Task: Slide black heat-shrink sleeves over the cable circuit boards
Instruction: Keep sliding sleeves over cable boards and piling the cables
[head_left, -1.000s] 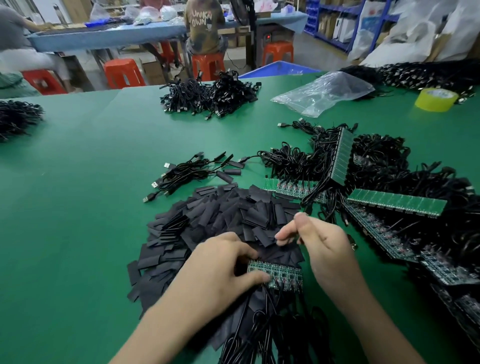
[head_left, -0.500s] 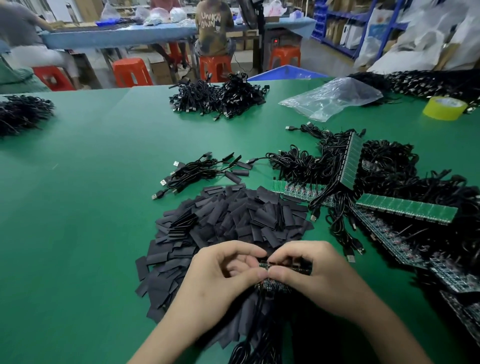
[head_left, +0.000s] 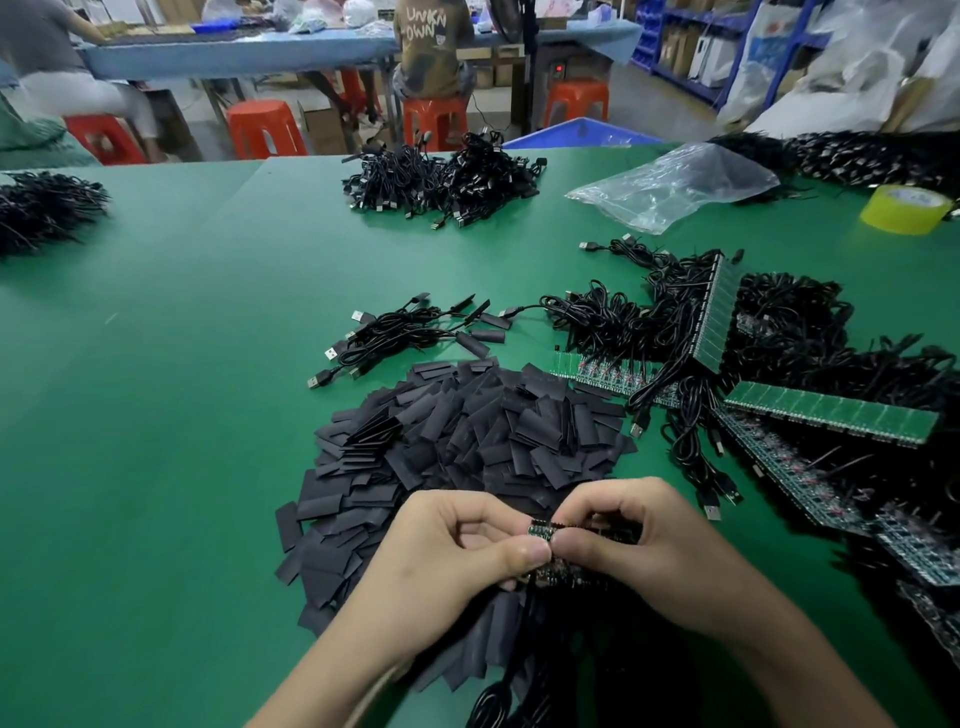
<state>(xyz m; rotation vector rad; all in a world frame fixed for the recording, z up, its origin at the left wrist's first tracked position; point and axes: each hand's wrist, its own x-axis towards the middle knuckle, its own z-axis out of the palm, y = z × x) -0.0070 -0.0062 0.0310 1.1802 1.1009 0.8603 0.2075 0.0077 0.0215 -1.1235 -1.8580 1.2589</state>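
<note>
A small green strip of circuit boards (head_left: 543, 530) with black cables hanging below is held just above the near edge of the pile of flat black heat-shrink sleeves (head_left: 467, 447). My left hand (head_left: 457, 551) pinches the strip's left end between thumb and curled fingers. My right hand (head_left: 644, 551) grips the rest of the strip, fingers curled over it and hiding most of it. Whether a sleeve is on a board is hidden by my fingers. The strip's cables (head_left: 498, 696) trail toward me.
Green panels of boards with tangled black cables (head_left: 831, 410) crowd the right side. A small bunch of sleeved USB cables (head_left: 405, 332) lies beyond the pile. Further off lie cable heaps (head_left: 441, 176), a clear plastic bag (head_left: 675, 182) and a yellow tape roll (head_left: 906, 208).
My right hand came down from the sleeve pile onto the board strip. Both hands now meet on the strip, lifted slightly and tilted edge-up; a second ago it lay flat under my left hand.
</note>
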